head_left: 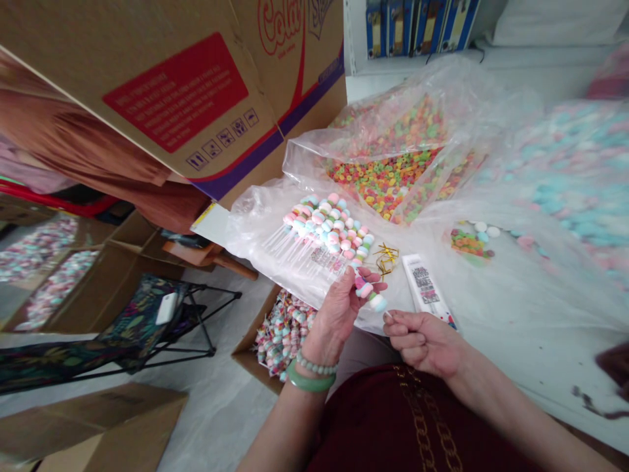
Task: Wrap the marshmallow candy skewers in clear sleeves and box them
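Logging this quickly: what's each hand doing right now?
Left hand: closed, holding a candy skewer.
Right hand: curled, fingertips at the skewer's end; cannot tell if gripping.

Corrugated brown cardboard box [299, 124], matt and slightly rough. Thin, glossy, crinkled clear plastic bag [250, 226]. Chalky, matt pastel candy rings [327, 226] on smooth clear plastic sticks [278, 241]. Shiny metallic gold twist ties [384, 259]. Polished green bangle [304, 379]. Soft dark red cloth [407, 419].

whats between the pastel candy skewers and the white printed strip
Gold twist ties lie between the pastel candy skewers and white printed strip, head view.
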Demonstrator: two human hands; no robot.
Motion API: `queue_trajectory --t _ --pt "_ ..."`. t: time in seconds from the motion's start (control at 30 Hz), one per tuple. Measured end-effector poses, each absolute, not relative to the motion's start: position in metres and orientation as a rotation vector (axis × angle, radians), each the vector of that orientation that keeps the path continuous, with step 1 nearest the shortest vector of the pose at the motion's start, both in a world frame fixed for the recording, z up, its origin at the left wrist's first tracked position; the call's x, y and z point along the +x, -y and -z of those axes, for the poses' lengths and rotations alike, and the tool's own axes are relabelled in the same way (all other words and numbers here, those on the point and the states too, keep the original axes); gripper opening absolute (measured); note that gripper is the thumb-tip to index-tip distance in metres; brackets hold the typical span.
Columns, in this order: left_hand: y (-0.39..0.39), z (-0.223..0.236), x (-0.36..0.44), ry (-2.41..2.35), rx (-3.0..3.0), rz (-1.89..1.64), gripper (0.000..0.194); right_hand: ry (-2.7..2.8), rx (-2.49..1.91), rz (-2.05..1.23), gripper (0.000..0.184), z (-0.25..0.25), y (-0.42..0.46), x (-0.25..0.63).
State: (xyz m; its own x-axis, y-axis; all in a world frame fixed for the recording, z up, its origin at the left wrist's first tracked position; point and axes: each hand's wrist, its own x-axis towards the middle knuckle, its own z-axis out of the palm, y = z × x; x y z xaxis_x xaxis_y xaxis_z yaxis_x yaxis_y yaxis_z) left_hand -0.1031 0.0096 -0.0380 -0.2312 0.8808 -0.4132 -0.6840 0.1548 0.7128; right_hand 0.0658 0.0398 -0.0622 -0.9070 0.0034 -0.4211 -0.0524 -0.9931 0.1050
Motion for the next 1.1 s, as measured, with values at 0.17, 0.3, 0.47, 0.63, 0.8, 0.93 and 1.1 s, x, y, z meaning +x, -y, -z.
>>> queue_trajectory --t 0.17,0.3,0.47,0.63,0.8,0.93,1.1 --pt "-0.010 0.034 -0.103 -1.005 0.244 -1.430 0.038 0.177 -0.838 -2.742 0.011 0.060 -0.033 0.064" --pt "-0.012 0.035 -0.107 -1.028 0.167 -1.423 0.034 1.004 -1.133 -2.235 0.007 0.055 -0.027 0.065" --pt "-0.013 0.040 -0.110 -1.159 0.126 -1.441 0.029 1.801 -1.205 -1.283 0.013 0.056 -0.029 0.069" --pt "-0.012 0.044 -0.105 -1.171 0.206 -1.445 0.030 1.940 -1.182 -1.163 0.018 0.056 -0.029 0.067" --pt "-0.012 0.046 -0.104 -1.068 0.209 -1.377 0.035 1.492 -1.252 -1.804 0.010 0.055 -0.026 0.059" --pt "-0.015 0.046 -0.105 -0.986 0.151 -1.443 0.034 0.800 -1.130 -2.428 0.019 0.054 -0.024 0.057" --pt "-0.016 0.047 -0.102 -0.870 0.154 -1.492 0.037 0.671 -1.018 -2.504 0.020 0.052 -0.024 0.056"
